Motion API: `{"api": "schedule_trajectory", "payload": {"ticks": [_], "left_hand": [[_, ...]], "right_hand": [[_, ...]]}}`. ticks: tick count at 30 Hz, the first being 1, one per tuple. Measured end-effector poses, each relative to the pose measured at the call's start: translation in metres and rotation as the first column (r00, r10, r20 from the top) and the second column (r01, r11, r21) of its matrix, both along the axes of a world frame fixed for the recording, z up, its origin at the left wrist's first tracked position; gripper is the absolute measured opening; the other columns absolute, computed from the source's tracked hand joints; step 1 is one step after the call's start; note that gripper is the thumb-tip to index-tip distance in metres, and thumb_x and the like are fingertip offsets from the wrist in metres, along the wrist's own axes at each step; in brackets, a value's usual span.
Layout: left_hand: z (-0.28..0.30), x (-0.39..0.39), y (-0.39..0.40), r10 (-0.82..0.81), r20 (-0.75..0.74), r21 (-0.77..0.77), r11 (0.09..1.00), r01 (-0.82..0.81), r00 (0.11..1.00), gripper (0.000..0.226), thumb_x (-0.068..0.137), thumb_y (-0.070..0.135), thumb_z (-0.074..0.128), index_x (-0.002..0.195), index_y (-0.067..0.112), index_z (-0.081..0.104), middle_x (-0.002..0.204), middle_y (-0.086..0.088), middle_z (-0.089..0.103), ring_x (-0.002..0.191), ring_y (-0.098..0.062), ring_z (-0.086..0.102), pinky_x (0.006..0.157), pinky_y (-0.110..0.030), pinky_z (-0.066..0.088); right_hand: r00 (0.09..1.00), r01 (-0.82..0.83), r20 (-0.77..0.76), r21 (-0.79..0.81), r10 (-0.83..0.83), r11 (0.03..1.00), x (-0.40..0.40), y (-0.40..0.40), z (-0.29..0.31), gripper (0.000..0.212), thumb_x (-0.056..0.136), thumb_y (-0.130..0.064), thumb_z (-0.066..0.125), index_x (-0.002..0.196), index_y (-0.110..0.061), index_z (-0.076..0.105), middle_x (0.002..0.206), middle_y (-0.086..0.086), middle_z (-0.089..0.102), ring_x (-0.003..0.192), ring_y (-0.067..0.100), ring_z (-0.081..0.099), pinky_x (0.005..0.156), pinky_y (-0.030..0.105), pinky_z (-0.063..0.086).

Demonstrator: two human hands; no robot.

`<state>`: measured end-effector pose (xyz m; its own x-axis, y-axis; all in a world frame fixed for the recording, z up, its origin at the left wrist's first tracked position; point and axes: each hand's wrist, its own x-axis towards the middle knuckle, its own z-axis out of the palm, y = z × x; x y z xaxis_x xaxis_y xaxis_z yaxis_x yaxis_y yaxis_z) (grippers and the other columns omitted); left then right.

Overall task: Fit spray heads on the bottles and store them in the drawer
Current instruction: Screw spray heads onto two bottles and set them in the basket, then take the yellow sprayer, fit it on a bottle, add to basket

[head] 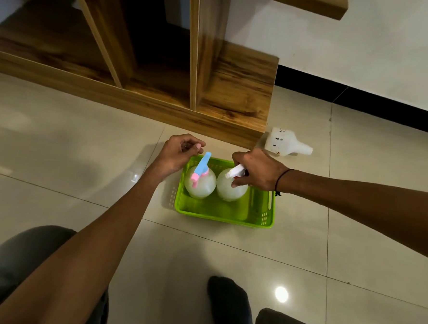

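Basket: a green basket sits on the tiled floor, just in front of a wooden shelf unit.
Left bottle: a cloudy round bottle stands upright in the basket's far left corner, with a blue and pink spray head on its neck.
Right bottle: a second bottle stands upright touching the first; a white spray head sits at its neck.
Third bottle: a white bottle lies on its side on the floor beside the shelf unit, apart from the basket, with no spray head on it.
Left hand: the left hand hovers just over the basket's far left rim, fingers curled loosely inward and gripping nothing I can see.
Right hand: the right hand is closed around the white spray head, fingers wrapped on it from above.
Done: one bottle looks fully fitted; the second appears nearly so, though whether its head is screwed tight cannot be told.
Left to do: the lying bottle needs a head, and no spare one is in view. No drawer shows, so storing has probably not begun.
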<state>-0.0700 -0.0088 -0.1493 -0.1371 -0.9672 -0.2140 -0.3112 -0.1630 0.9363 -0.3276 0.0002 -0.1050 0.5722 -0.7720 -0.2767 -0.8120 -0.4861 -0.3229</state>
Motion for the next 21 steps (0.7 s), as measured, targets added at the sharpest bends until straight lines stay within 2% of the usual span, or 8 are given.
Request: {"api": "schedule_trajectory", "payload": {"ticks": [3,8,10,12,14,16,19,21], "left_hand": [[0.003,0.001,-0.002,0.006,0.018,0.014,1.000,-0.006,1.000,0.021,0.105,0.005,0.061,0.120,-0.001,0.074,0.112,-0.024,0.077,0.094,-0.019,0.073,0.078,-0.011,0.054],[0.017,0.003,-0.006,0.045,0.067,0.049,0.998,-0.049,0.997,0.022,0.106,0.008,0.059,0.121,0.002,0.074,0.112,-0.024,0.077,0.097,-0.020,0.070,0.076,-0.011,0.052],[0.028,0.005,-0.001,0.048,0.080,0.068,0.996,-0.054,0.996,0.022,0.106,0.006,0.059,0.121,0.000,0.074,0.111,-0.025,0.077,0.093,-0.015,0.071,0.078,-0.014,0.053],[0.041,0.008,0.009,0.029,0.112,0.080,0.996,-0.038,0.993,0.022,0.105,0.003,0.058,0.120,-0.004,0.073,0.109,-0.025,0.076,0.080,-0.001,0.072,0.073,-0.009,0.052],[0.057,0.011,0.017,0.020,0.143,0.113,0.993,-0.037,0.989,0.022,0.105,0.001,0.058,0.120,-0.007,0.073,0.107,-0.025,0.076,0.074,0.003,0.072,0.068,-0.005,0.050],[0.074,0.013,0.023,0.027,0.167,0.142,0.988,-0.051,0.986,0.022,0.105,0.001,0.058,0.119,-0.007,0.073,0.107,-0.026,0.077,0.081,-0.009,0.072,0.067,-0.004,0.049],[0.111,0.015,0.027,0.053,0.193,0.180,0.980,-0.088,0.980,0.020,0.105,0.000,0.058,0.116,-0.004,0.074,0.105,-0.027,0.077,0.090,-0.024,0.071,0.071,-0.006,0.051],[0.139,0.015,0.025,0.080,0.187,0.205,0.971,-0.119,0.979,0.018,0.104,0.000,0.059,0.114,-0.004,0.074,0.103,-0.026,0.078,0.094,-0.027,0.073,0.085,-0.022,0.059]], "right_hand": [[0.990,-0.083,-0.119,-0.034,0.078,0.996,-0.002,-0.006,-0.001,0.060,0.068,-0.062,0.086,0.093,-0.024,0.048,0.075,-0.007,0.058,0.072,0.028,0.061,0.054,0.032,0.040],[0.952,-0.199,-0.255,-0.106,0.167,0.974,-0.002,-0.019,-0.001,0.084,0.060,-0.082,0.075,0.115,-0.031,0.039,0.099,0.000,0.070,0.085,0.032,0.069,0.051,0.028,0.033],[0.953,-0.167,-0.258,-0.024,0.156,0.986,-0.002,-0.019,0.002,0.065,0.067,-0.073,0.077,0.105,-0.032,0.044,0.095,0.001,0.066,0.087,0.034,0.068,0.059,0.034,0.047],[0.962,-0.104,-0.246,0.082,0.121,0.991,-0.003,-0.012,0.003,0.043,0.076,-0.058,0.078,0.091,-0.032,0.047,0.089,0.000,0.064,0.086,0.035,0.068,0.067,0.041,0.056],[0.965,-0.063,-0.245,0.148,0.098,0.987,-0.001,-0.008,0.008,0.037,0.080,-0.050,0.078,0.096,-0.028,0.053,0.095,0.005,0.069,0.089,0.037,0.068,0.072,0.045,0.058],[0.963,-0.038,-0.256,0.185,0.086,0.982,0.003,-0.010,0.014,0.051,0.078,-0.050,0.081,0.113,-0.025,0.056,0.105,0.008,0.070,0.093,0.038,0.068,0.075,0.045,0.058],[0.941,-0.062,-0.315,0.208,0.126,0.976,0.006,-0.020,0.036,0.091,0.065,-0.061,0.087,0.135,-0.025,0.042,0.115,0.008,0.066,0.102,0.038,0.065,0.073,0.038,0.049],[0.927,-0.083,-0.344,0.203,0.150,0.976,0.004,-0.026,0.059,0.111,0.059,-0.069,0.086,0.146,-0.024,0.034,0.118,0.009,0.062,0.106,0.037,0.065,0.073,0.039,0.047]]}}
